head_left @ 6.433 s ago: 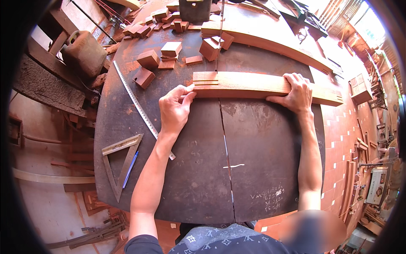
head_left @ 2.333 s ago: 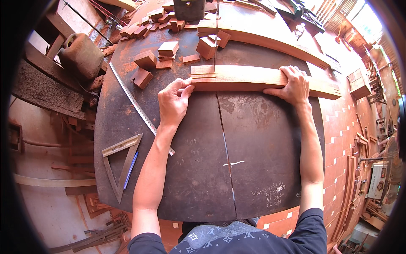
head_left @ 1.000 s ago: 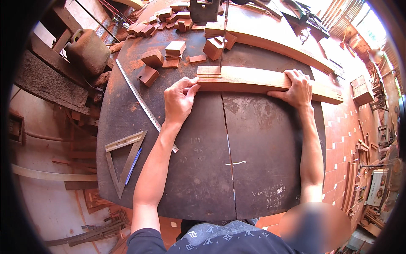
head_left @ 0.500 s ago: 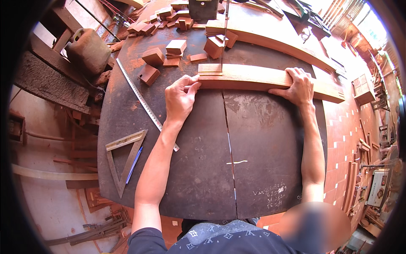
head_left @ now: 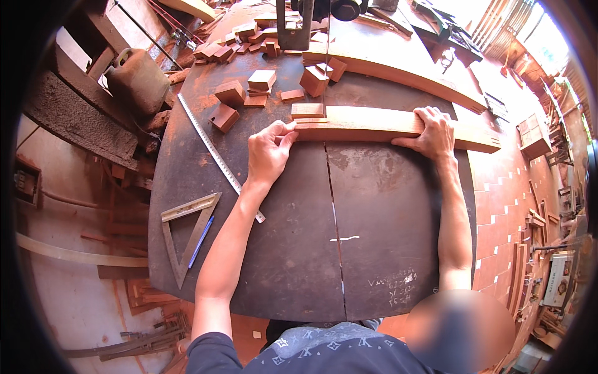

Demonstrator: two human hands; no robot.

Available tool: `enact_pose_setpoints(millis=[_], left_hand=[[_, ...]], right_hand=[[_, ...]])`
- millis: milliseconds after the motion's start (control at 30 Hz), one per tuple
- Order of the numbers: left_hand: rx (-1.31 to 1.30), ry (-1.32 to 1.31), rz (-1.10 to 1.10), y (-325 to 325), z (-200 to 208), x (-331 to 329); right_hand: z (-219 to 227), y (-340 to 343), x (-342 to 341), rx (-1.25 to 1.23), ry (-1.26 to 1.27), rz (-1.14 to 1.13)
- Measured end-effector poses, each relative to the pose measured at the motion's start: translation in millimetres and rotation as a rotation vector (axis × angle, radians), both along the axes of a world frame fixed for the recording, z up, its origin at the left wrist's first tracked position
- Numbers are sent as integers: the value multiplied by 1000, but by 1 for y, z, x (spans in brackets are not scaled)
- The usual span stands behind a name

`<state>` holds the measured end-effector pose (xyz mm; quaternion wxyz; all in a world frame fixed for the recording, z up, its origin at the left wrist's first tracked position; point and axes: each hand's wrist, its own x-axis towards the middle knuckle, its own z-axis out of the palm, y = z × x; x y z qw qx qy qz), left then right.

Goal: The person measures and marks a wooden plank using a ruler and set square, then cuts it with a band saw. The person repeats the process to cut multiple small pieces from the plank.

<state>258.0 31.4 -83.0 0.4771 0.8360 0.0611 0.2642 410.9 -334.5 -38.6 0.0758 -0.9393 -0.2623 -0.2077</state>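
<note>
Nearest, the dark table [head_left: 280, 262] carries its narrow slot [head_left: 339, 271] with the short white mark [head_left: 344, 238] across it. To the left lie the set square [head_left: 190, 207] and the blue pen [head_left: 200, 242] close beside it, with the steel ruler [head_left: 215, 154] slanting away past the left forearm; all three keep the places they have in the earlier frames.

Beyond them, the left hand [head_left: 269, 149] has its thumb and fingers pinched at the near left corner of the reddish beam [head_left: 367, 124]. The right hand [head_left: 435, 136] grips the beam toward its other end, fingers over the top and thumb on the near side. The beam lies across the slot, its right end reaching past the table.

The fresh change is at the left end: a small block [head_left: 306, 110], which half a second ago reads as part of the beam, now sits as a separate piece on its far side, leaving a stepped end. I judge that this cut has gone through. The thin upright blade [head_left: 328, 37] stands where block and beam meet.

Farther off, loose offcuts [head_left: 230, 93] and a second long beam [head_left: 398, 71] lie much as before.
</note>
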Motion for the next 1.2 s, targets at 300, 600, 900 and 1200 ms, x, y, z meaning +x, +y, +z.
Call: enact_pose_setpoints(millis=[300,600,900,1200], left_hand=[[-4,-66,-65,-19,-3,10],[-20,-49,-31,-20,-4,16],[-19,-56,-17,-21,-6,18],[-30,-56,-3,-22,-7,19]], right_hand=[[-2,-21,7,-5,-12,-13],[-8,-22,15,-11,-25,-34],[-8,-22,20,-18,-28,-29],[-8,-21,20,-18,-30,-32]])
